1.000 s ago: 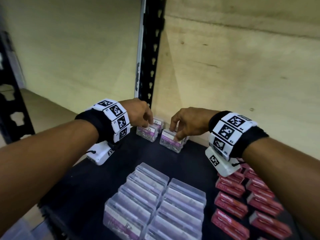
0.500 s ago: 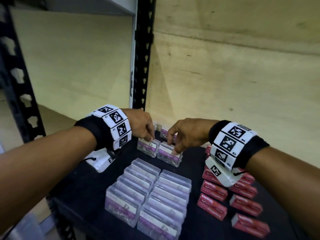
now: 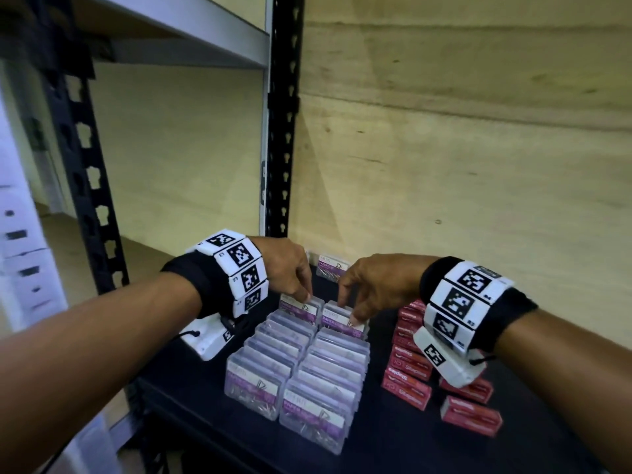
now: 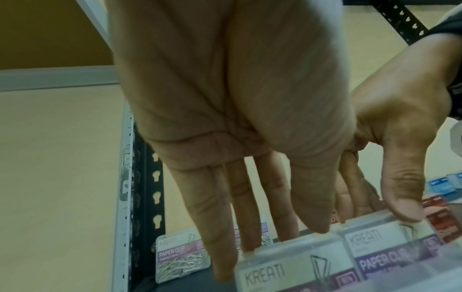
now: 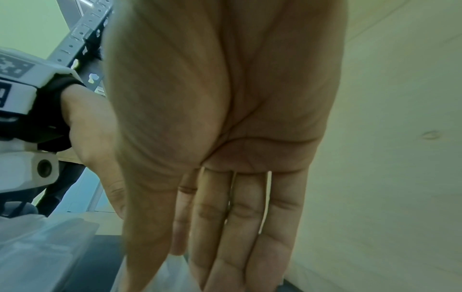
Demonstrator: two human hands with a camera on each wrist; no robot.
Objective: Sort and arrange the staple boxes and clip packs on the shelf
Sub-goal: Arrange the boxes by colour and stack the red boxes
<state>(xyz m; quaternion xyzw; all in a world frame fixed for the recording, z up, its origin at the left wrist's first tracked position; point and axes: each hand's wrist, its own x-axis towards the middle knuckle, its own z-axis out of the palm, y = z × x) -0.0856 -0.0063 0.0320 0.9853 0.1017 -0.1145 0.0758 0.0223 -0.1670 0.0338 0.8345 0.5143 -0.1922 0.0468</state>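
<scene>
Two rows of clear clip packs [image 3: 307, 371] with purple labels stand on the black shelf [image 3: 393, 446]. My left hand [image 3: 304, 295] pinches a clip pack [image 3: 297, 311] at the far end of the left row, thumb in front, fingers behind. My right hand [image 3: 349, 311] pinches another clip pack [image 3: 342, 327] at the far end of the right row. The left wrist view shows both packs [image 4: 287, 270] [image 4: 382, 251] side by side under the fingertips. Red staple boxes [image 3: 407, 378] lie in rows to the right, partly hidden by my right wrist.
More clip packs [image 3: 330, 266] lie at the back against the wooden wall [image 3: 444, 165]; one clip pack [image 4: 180, 258] lies loose near the black upright post [image 3: 282, 131]. Blue boxes [image 4: 442, 183] show far right. An upper shelf board [image 3: 171, 39] hangs overhead.
Both hands have drawn their clip packs from the back of the shelf toward me, up to the far ends of the two rows. The head view has tilted upward.
</scene>
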